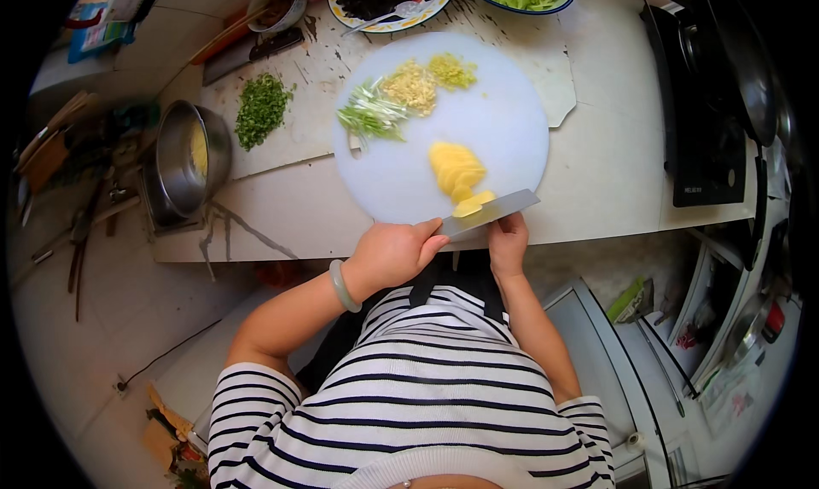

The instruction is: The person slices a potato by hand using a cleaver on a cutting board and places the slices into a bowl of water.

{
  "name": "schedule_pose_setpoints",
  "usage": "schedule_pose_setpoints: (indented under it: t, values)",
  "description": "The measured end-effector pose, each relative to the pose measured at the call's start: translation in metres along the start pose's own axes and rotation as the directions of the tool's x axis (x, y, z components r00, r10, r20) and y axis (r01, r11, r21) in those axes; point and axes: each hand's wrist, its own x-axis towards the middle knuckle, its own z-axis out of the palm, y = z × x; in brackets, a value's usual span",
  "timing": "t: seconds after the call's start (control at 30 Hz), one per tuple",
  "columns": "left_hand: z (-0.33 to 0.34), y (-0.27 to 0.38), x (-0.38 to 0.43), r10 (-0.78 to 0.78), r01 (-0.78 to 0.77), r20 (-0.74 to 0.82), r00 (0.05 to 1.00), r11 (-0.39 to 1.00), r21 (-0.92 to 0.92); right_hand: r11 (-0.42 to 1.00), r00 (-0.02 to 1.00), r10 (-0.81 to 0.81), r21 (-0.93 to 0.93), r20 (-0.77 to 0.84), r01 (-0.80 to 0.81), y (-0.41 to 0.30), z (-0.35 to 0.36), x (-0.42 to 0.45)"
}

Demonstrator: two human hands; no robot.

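My left hand [397,249] is closed around the handle end of a wide-bladed kitchen knife [512,204]. The blade points right, above the near edge of a round white cutting board [505,131]. Curled fingers of my right hand [509,239] meet the blade's near side; their tips are hidden. Against the far side of the blade lies a piece of peeled yellow vegetable, likely potato [473,204], with overlapping slices [455,166] beyond it. Farther back on the board are shredded spring onion [374,113], minced garlic [411,87] and a finely chopped yellow-green heap [452,71].
Chopped greens [261,110] lie left of the board, near a steel pot [224,137] and a cleaver [230,60]. Behind stand a small bowl [297,9], a plate of dark and orange food [384,25] and a bowl of green strips [563,3]. A black cooktop [707,169] is at right.
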Motion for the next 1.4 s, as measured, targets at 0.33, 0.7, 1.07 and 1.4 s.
schedule_pose_setpoints:
  t: [0.33, 0.7, 1.07, 1.4]
  values:
    - [0.038, -0.029, 0.026, -0.04, 0.04, -0.066, 0.997, 0.999, 0.003, 0.996, 0.998, -0.013, 0.083, 0.068, 0.008, -0.004, 0.003, 0.004]
    - [-0.001, 0.007, -0.001, -0.014, 0.015, 0.014, 1.0, 1.0, -0.023, 0.999, 0.999, 0.02, 0.033, -0.04, -0.019, -0.013, 0.007, 0.001]
    - [0.047, -0.019, 0.028, -0.037, 0.038, -0.077, 0.996, 0.999, 0.018, 1.0, 0.996, -0.026, 0.006, 0.08, 0.025, 0.0, -0.007, 0.003]
    - [0.044, -0.04, 0.028, -0.052, 0.045, -0.087, 0.995, 0.996, -0.077, 0.998, 0.991, 0.011, 0.055, 0.135, -0.018, -0.002, -0.006, 0.009]
